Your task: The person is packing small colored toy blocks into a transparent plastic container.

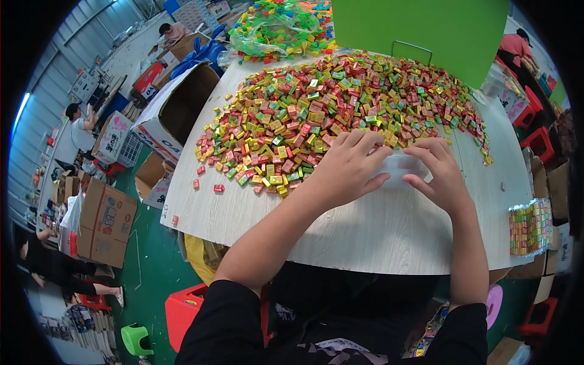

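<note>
- A small clear plastic tray lay on the pale wooden desk, at the near edge of the heap of coloured wrapped candies.
- The left hand pinched the tray's left end; the right hand curled over its right end.
- Judged step: readying the tray for filling; next calls for steadying it.
- A filled candy pack sat right of the tray.
</note>
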Motion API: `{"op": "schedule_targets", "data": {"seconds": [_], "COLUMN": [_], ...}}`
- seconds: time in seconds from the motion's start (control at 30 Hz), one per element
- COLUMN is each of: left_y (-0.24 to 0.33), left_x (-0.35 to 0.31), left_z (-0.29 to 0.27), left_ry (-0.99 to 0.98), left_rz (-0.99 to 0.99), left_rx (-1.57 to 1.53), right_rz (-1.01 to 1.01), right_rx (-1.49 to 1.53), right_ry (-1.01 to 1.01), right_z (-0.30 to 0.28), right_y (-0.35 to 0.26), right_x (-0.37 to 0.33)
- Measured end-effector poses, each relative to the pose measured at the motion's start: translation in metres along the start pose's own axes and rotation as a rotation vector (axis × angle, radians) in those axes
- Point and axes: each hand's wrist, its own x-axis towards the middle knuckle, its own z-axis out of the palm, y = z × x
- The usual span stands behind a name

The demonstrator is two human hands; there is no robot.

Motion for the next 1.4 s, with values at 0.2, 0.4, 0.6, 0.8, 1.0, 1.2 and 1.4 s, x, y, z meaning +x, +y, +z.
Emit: {"op": "schedule_targets", "data": {"seconds": [0.2,0.4,0.6,0.8,1.0,1.2,1.4], "left_y": [0.0010,0.0001,0.0013,-0.0001,0.0015,0.0011,0.0009], "left_x": [0.0012,0.0003,0.0009,0.0000,0.0012,0.0010,0.0008], "left_z": [-0.0011,-0.0013,-0.0021,-0.0021,-0.0031,-0.0026,-0.0017], "left_ry": [-0.018,-0.010,-0.013,-0.011,-0.017,-0.007,-0.003], "left_rz": [-0.028,-0.011,-0.025,-0.016,-0.026,-0.030,-0.007], "left_rx": [-0.016,-0.020,-0.019,-0.020,-0.021,-0.033,-0.034], "right_rz": [0.007,0.009,0.027,0.051,0.057,0.055,0.050], "right_rx": [0.003,-0.001,-0.007,0.006,0.019,0.015,0.018], "right_ry": [0.005,-0.008,-0.012,-0.025,-0.030,-0.026,-0.035], "right_z": [0.0004,0.0009,-0.0001,0.0001,-0.0007,0.0005,-0.0001], "right_y": [-0.0012,0.0012,-0.0020,-0.0019,-0.0030,-0.0027,-0.0014], "right_x": [0.0011,-0.0003,0.0009,0.0003,0.0009,0.0010,-0.0003]}}
